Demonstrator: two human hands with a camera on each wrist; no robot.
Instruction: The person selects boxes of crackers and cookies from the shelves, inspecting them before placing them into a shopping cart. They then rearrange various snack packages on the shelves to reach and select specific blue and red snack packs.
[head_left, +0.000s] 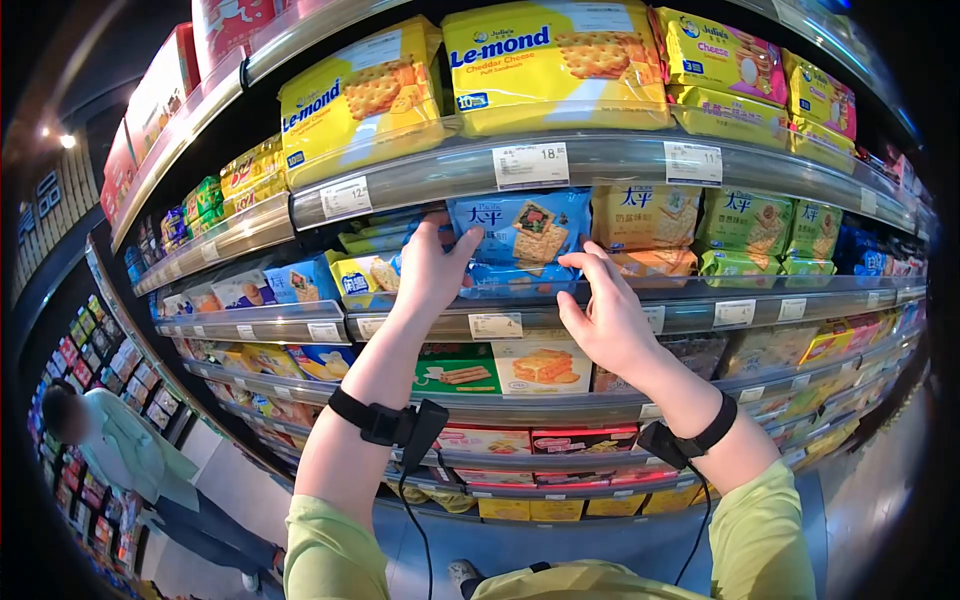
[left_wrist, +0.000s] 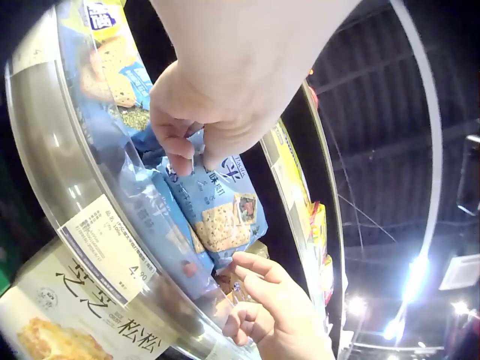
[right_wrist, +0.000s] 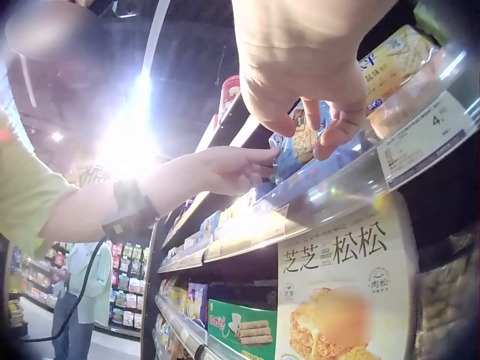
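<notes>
A blue cracker packet [head_left: 540,235] stands upright on the middle shelf, on top of another blue packet [left_wrist: 154,210]. My left hand [head_left: 435,268] is at its left end. In the left wrist view, the thumb and fingers of that hand pinch the edge of the upper packet [left_wrist: 225,217]. At the other end my right hand [head_left: 615,315] has its fingers loosely bent, with fingertips right at the packet's right edge. The right wrist view shows the packet [right_wrist: 304,139] between both hands, partly hidden by the right fingers.
Orange cracker packets [head_left: 640,215] and green ones [head_left: 745,225] stand to the right. A clear shelf lip with price tags [head_left: 495,326] runs below the hands. Overhead, a shelf holds big yellow packets [head_left: 550,70]. Someone in a pale jacket [head_left: 140,445] stands at the left.
</notes>
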